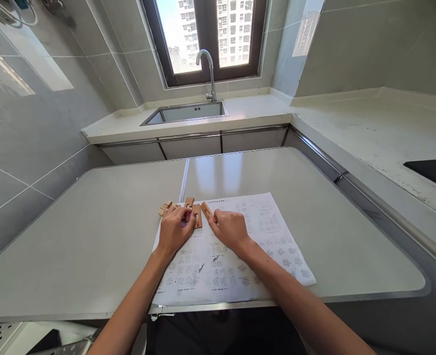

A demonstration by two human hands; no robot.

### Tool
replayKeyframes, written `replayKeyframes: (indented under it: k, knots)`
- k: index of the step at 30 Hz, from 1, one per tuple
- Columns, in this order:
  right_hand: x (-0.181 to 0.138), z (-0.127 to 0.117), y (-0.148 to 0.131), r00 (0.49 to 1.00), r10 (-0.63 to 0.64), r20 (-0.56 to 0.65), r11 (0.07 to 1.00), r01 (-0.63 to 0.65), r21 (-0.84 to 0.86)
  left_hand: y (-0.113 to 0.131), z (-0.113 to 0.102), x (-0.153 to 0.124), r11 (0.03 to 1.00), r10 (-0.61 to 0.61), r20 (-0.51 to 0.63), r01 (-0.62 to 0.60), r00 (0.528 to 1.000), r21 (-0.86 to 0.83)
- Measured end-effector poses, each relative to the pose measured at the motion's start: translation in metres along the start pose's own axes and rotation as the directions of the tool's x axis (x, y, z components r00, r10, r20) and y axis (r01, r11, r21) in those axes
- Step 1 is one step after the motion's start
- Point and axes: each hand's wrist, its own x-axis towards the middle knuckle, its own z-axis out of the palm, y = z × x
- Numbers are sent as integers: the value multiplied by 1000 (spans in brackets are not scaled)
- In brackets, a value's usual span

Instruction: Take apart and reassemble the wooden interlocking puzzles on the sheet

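Close to the top of a printed paper sheet (236, 266), my left hand (175, 229) has its fingers curled round notched wooden puzzle pieces. One upright wooden piece (197, 217) with a dark mark touches its thumb side, and another wooden piece (189, 201) shows just behind the fingertips. A small purple patch is partly hidden under that hand. My right hand (230, 229) is closed on a tilted wooden puzzle piece (206, 210), gripped at its lower end. More wooden pieces (165, 208) lie beyond my left hand, partly covered by it.
The pale folding table (92, 236) has a seam (184, 180) across it. Beyond it stands a white counter (251, 106) with a sink (191, 113) and a faucet (212, 74) under a window. Another counter (387, 128) with a dark panel runs along the right.
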Motion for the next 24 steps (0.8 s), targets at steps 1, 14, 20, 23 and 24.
replayKeyframes:
  k: [1, 14, 20, 23, 24]
  knots:
    - [0, -1, 0, 1000, -2, -1, 1000, 2, 4, 0, -2, 0, 1000, 1, -15, -1, 1000, -18]
    - [3, -6, -3, 998, -66, 4, 995, 66, 70, -26, -78, -48, 955, -277, 164, 290, 947, -64]
    - [1, -6, -2, 992, -121, 39, 988, 116, 100, -16, -95, -61, 823, -500, 260, 547, 826, -156]
    - [0, -5, 0, 990, -128, 56, 986, 121, 114, -9, -100, -64, 741, -557, 335, 636, 760, -213]
    - [0, -5, 1, 990, -126, 60, 986, 118, 117, -7, -101, -66, 725, -564, 352, 652, 747, -223]
